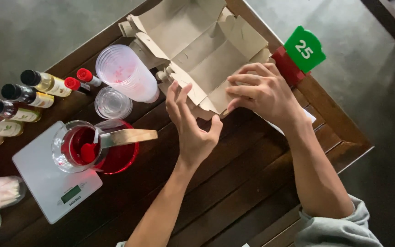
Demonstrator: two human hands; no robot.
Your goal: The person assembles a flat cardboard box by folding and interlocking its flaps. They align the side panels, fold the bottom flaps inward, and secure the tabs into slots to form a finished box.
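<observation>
A flattened brown cardboard box (206,45) lies unfolded on the dark wooden table (234,183), with several flaps sticking up. My right hand (264,91) presses down on its near right panel, fingers curled over the cardboard. My left hand (190,123) hovers at the box's near edge with fingers spread, its fingertips touching or just above a flap; it holds nothing that I can see.
A stack of clear plastic cups (126,73) lies left of the box, a small glass (113,103) beside it. A glass jug of red liquid (81,146) stands on a white scale (46,183). Several syrup bottles (28,96) line the left. A green number sign (303,48) stands at right.
</observation>
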